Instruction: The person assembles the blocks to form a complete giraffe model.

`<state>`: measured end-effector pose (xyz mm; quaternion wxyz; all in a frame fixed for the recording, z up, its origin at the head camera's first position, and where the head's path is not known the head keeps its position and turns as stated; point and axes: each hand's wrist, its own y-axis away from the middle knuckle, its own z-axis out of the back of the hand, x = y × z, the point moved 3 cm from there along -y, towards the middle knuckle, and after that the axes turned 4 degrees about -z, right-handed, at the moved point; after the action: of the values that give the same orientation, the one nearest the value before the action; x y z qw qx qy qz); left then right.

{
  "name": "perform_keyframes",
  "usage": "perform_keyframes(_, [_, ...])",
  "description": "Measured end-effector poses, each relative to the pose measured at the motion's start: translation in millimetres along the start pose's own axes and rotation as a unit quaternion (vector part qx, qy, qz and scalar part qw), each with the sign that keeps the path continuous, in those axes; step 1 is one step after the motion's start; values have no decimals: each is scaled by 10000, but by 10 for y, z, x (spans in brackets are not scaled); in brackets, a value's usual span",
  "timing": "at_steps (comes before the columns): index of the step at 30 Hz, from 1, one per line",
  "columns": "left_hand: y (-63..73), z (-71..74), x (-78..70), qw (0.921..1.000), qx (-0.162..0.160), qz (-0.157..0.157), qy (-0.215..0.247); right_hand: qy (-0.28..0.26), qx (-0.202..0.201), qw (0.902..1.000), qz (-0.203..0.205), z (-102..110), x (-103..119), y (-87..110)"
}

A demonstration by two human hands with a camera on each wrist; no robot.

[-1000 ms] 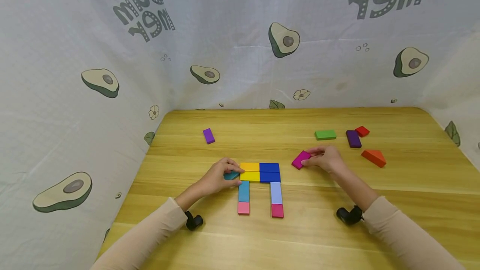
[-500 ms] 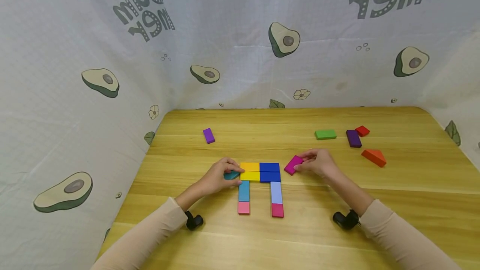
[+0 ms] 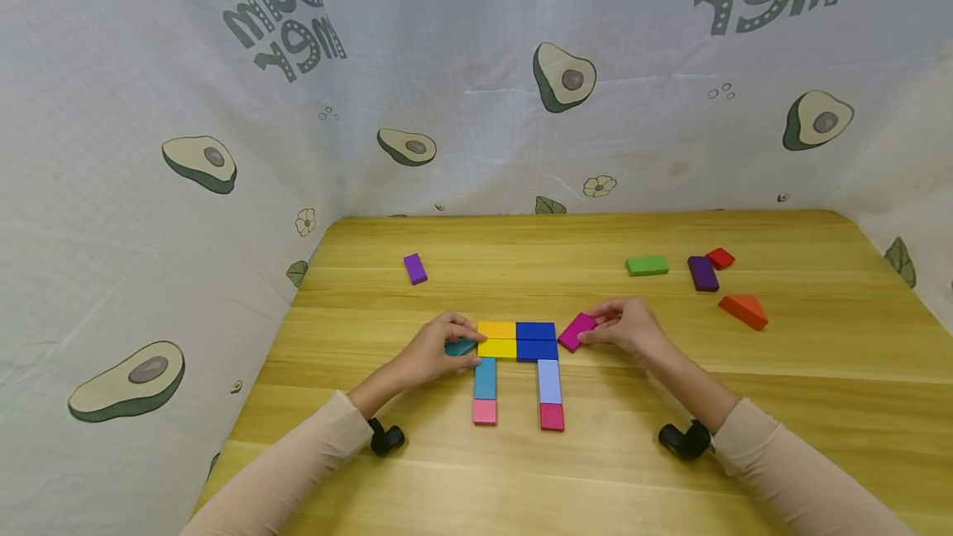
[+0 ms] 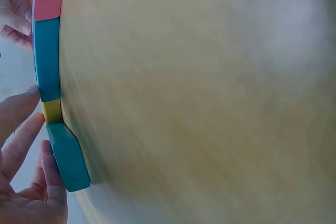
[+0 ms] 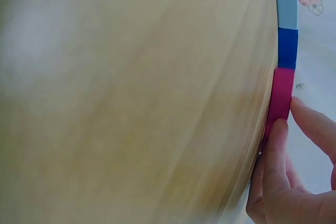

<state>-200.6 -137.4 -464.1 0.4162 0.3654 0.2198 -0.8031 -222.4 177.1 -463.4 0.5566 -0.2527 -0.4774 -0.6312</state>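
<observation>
In the head view, flat coloured blocks form a figure: yellow blocks [image 3: 496,339] beside blue blocks [image 3: 536,341], with two legs below. One leg is a teal block [image 3: 485,378] over a pink block [image 3: 485,413]; the other is a pale blue block [image 3: 549,381] over a crimson block [image 3: 552,417]. My left hand [image 3: 435,347] rests against the left side, its fingers partly covering a slanted teal block [image 4: 67,157] and its fingertips at the yellow and teal pieces. Between thumb and fingers, my right hand [image 3: 628,327] pinches a tilted magenta block [image 3: 577,332] close beside the blue blocks.
On the wooden table [image 3: 476,486], a purple block [image 3: 415,269] lies back left. Toward the back right are a green block [image 3: 647,265], a dark purple block [image 3: 703,273], a small red block [image 3: 720,258] and an orange triangular block [image 3: 744,312]. A printed cloth [image 3: 476,106] hangs behind.
My right hand has brought the magenta block leftward and slightly nearer to me, up to the right end of the blue blocks. The left hand has stayed in place.
</observation>
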Motion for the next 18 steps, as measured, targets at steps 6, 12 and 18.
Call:
perform_keyframes(6, [-5, 9, -16, 10000, -18, -21, -39, 106, -11, 9999, 51, -16, 16, 3])
perform_keyframes(12, [-8, 8, 2, 9999, -12, -76, -115, 158, -9, 9998, 72, -25, 29, 12])
perform_keyframes(18, [-3, -2, 9, 10000, 12, -28, -65, 173, 66, 9998, 11, 1, 32, 7])
